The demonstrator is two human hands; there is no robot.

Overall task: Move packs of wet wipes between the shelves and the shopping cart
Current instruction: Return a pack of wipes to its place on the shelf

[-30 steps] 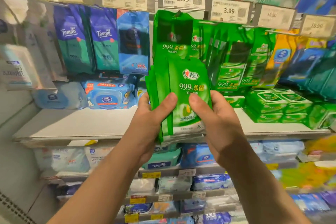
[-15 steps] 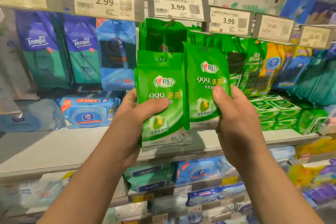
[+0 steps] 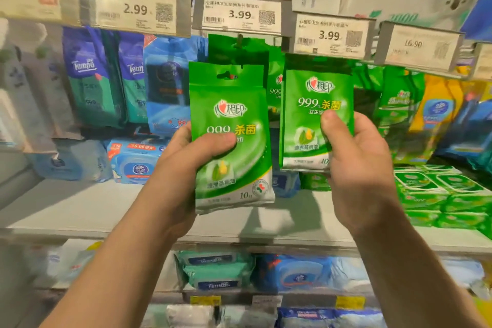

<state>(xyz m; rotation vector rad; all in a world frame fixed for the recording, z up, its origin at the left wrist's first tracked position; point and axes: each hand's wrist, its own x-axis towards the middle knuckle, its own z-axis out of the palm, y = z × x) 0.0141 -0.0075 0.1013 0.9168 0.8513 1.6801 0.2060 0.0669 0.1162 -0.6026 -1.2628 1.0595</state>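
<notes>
My left hand [image 3: 186, 165] grips a green wet wipes pack [image 3: 231, 104], thumb across its front, held upright in front of the shelf. My right hand [image 3: 356, 165] grips a second green pack [image 3: 311, 93] of the same kind, raised just under the 3.99 price tag [image 3: 330, 34]. The two packs are side by side, a narrow gap between them. More green packs [image 3: 394, 98] hang on hooks behind. No shopping cart is in view.
Blue and teal Tempo packs [image 3: 90, 80] hang at the left. A blue tub pack [image 3: 135, 160] and stacked green packs [image 3: 439, 194] lie on the grey shelf board [image 3: 80, 208]. Lower shelves hold more blue packs [image 3: 290, 271]. Price tags line the rail above.
The bundle of green packs that both hands held together has been split into one pack per hand. The hands have drawn apart and the right pack has risen toward the hooks.
</notes>
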